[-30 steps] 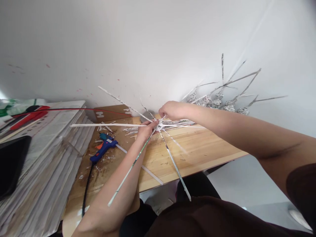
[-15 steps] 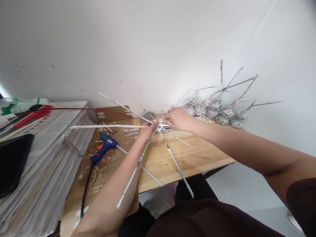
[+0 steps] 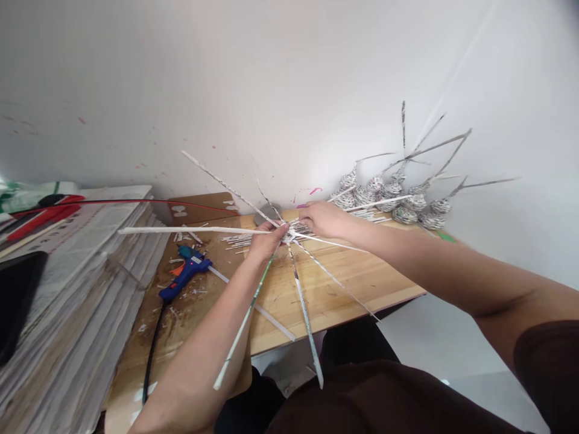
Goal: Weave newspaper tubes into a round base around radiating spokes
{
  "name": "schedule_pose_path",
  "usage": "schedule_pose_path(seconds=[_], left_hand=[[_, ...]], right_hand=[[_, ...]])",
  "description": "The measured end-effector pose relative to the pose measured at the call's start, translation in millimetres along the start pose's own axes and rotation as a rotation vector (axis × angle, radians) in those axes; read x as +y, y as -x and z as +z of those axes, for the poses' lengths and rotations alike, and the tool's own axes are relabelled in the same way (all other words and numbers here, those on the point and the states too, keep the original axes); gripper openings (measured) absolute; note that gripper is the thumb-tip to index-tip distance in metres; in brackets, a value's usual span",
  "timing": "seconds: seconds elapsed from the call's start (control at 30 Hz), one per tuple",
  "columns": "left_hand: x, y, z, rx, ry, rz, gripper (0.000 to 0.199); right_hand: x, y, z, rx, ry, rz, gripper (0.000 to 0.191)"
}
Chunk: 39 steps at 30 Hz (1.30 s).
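Rolled newspaper sticks fan out like spokes from a small woven hub (image 3: 288, 234) above the wooden table. My left hand (image 3: 268, 239) is closed on the hub's left side, its thumb lying on top. On the hub's right, my right hand (image 3: 323, 218) has its fingers bent and pinched around a paper stick; the fingertips are partly hidden. One long white spoke (image 3: 194, 229) points left past my left hand, and a bluish spoke (image 3: 304, 307) comes down toward my body. Beneath the hands lies a pile of loose paper sticks (image 3: 237, 241).
A blue glue gun (image 3: 186, 277) with a black cord lies left of my left forearm. Further left rises a tall stack of newspapers (image 3: 104, 289) bearing a black phone-like slab (image 3: 20, 301). Several woven paper gourd shapes (image 3: 391, 196) stand by the wall, their sticks jutting out.
The lower spokes have swung clockwise, the bluish one's tip shifting left. Another white spoke now shows beyond my right hand. Both hands stay at the hub.
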<state>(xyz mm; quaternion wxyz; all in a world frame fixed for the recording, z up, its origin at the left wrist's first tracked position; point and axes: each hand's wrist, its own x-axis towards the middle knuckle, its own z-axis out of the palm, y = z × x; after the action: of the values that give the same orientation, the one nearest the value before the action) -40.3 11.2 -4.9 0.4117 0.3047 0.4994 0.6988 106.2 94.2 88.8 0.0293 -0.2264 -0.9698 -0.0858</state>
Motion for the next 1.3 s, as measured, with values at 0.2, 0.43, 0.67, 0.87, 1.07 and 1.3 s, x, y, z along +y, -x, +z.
schedule_pose_path(seconds=[0.2,0.43,0.67,0.87,1.07,1.3], left_hand=[[2.1,1.7,0.1,-0.034,0.046,-0.05,0.049],[3.7,5.9,3.0,-0.019,0.072,-0.068,0.047],[4.4,6.6,3.4,0.013,0.062,-0.094,0.046],[2.9,3.7,0.7,0.015,0.067,-0.105,0.046],[2.2,4.4,2.6,0.033,0.066,-0.138,0.042],[2.8,7.6,5.8,0.004,0.071,-0.129,0.041]], right_hand=[[8.0,-3.3,-1.9,-0.14,-0.214,0.065,0.029],[23.1,-8.6,0.4,-0.345,-0.694,0.178,0.018],[25.8,-7.2,8.2,-0.174,-0.526,0.015,0.016],[23.5,-3.8,12.1,-0.07,-0.607,-0.027,0.018],[23.8,7.0,33.8,0.131,-0.675,-0.089,0.023],[14.5,17.7,59.2,0.358,-0.775,-0.086,0.04]])
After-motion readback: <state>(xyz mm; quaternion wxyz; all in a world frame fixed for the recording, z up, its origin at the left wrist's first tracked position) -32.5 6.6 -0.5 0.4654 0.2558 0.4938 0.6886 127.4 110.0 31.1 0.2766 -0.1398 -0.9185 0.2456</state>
